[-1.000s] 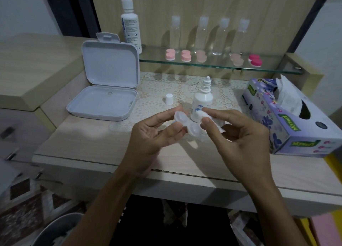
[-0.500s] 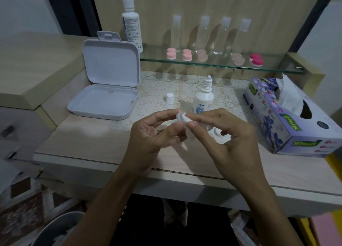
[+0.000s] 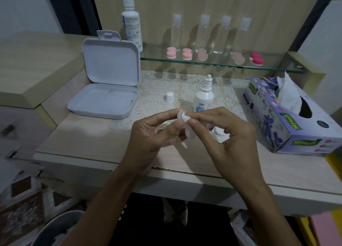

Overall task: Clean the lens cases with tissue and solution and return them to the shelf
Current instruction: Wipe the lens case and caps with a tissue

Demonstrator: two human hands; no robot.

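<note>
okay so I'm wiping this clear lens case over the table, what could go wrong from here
1. The small solution bottle stands uncapped just behind your hands; a knock could tip and spill it.
2. Its white cap lies loose on the lace mat and might roll off.
3. The clear lens case is pinched only by fingertips of left hand and right hand; it may slip.

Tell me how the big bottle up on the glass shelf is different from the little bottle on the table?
The big bottle is tall and slim; the little bottle is short and round-bodied. The big bottle stands on the glass shelf beside the open white box; the little bottle stands on the lace mat, its white cap off beside it. Both are white, upright, with blue-printed labels.
</note>
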